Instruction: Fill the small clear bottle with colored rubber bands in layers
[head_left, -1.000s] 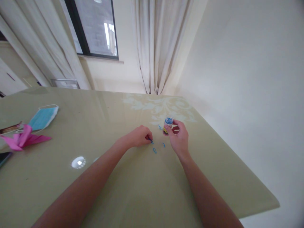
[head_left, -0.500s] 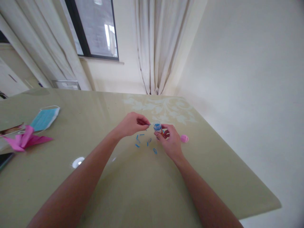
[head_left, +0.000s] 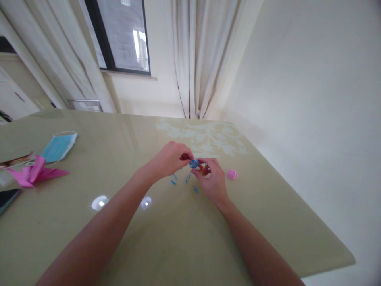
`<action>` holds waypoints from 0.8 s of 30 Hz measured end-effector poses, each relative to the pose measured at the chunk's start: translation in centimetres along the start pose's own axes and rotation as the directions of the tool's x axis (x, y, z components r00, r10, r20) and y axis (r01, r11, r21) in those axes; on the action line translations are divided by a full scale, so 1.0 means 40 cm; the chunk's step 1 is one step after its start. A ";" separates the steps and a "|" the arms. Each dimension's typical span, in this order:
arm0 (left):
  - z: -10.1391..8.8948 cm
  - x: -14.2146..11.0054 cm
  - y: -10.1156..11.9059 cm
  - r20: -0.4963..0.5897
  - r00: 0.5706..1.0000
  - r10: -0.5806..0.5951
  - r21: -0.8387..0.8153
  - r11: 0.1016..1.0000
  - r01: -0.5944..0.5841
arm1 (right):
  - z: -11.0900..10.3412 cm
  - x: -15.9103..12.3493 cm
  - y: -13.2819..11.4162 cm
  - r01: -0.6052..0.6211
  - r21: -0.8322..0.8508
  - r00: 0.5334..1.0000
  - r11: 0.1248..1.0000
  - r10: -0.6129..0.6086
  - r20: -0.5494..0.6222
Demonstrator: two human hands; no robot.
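My right hand [head_left: 214, 180] is wrapped round a small clear jar [head_left: 194, 164] with blue pieces inside and a patch of red and yellow on its side. The jar leans with its mouth toward my left hand [head_left: 175, 159]. That hand is pinched closed right at the mouth; whatever its fingertips hold is hidden. Below the hands, several thin blue pieces lie scattered, among them a blue loop [head_left: 195, 189] and a short blue strip [head_left: 173, 182]; they are too small to name for certain. A pink cap [head_left: 232, 174] rests on the table right of my right hand.
On the glossy table [head_left: 166, 242], at the left, lie a blue face mask [head_left: 59, 147], a folded pink paper shape [head_left: 37, 173] and a dark phone-like slab [head_left: 8, 197]. A white wall [head_left: 312, 99] runs along the table's right side.
My left hand has moved right, from beside the jar to its mouth. The jar, upright before, now tilts to the left in my right hand.
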State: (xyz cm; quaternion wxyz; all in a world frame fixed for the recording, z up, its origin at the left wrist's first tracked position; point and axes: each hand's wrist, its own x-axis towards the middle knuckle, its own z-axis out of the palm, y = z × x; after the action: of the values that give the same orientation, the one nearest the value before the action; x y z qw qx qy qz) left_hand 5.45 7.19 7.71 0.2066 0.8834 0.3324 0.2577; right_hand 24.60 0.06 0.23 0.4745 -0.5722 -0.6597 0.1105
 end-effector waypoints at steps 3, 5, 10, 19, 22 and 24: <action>-0.004 0.000 0.011 0.042 0.999 0.029 0.101 0.994 -0.033 | -0.001 -0.001 -0.002 0.005 0.002 1.000 1.000 -0.005 0.003; -0.003 0.000 0.016 0.046 0.999 0.018 0.118 0.993 -0.023 | -0.003 -0.002 -0.004 0.008 0.004 1.000 1.000 -0.008 0.003; -0.005 0.003 0.023 0.016 0.999 -0.029 0.150 0.988 0.026 | -0.005 -0.001 -0.008 0.012 0.012 1.000 1.000 -0.012 -0.006; -0.013 -0.003 0.025 0.123 0.990 0.071 0.297 0.949 -0.105 | -0.004 -0.001 -0.009 -0.006 0.040 1.000 0.999 0.007 -0.023; -0.016 -0.010 0.021 0.185 0.977 0.105 0.284 0.946 -0.156 | -0.003 0.000 -0.008 -0.019 0.050 1.000 0.999 0.020 -0.020; -0.019 -0.012 0.018 0.211 0.969 0.131 0.237 0.955 -0.180 | -0.003 0.001 -0.006 -0.024 0.059 0.999 0.998 0.025 -0.024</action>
State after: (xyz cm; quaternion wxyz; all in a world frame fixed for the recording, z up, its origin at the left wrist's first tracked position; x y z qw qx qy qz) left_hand 5.02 6.50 8.54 0.1019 0.9468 0.2702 0.1419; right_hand 24.53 -0.02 0.48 0.4977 -0.5675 -0.6432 0.1286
